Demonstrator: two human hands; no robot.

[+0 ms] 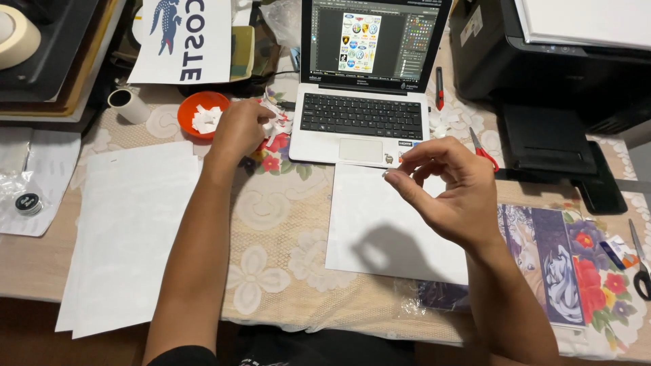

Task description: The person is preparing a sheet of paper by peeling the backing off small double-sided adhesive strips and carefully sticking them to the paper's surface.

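Left hand (pixel 239 129) is reaching over the floral tablecloth (pixel 285 217), fingers curled down into a pile of small white paper scraps (pixel 277 124) just beside the orange bowl (pixel 201 108); can't tell whether it's actually gripping any. Right hand (pixel 451 186) is hovering above the white sheet (pixel 380 230) in front of the laptop (pixel 366 81), thumb and fingertips pinching together on something tiny, too small to identify.

Table with a flowery cloth (pixel 271 203), open laptop (pixel 363 115), white sheet (pixel 373 230), stack of white paper (pixel 129 230), orange bowl of paper bits (pixel 202 112), red scissors (pixel 483 150), black printer (pixel 556 74), small black jar (pixel 28 203), black scissors (pixel 640 261)
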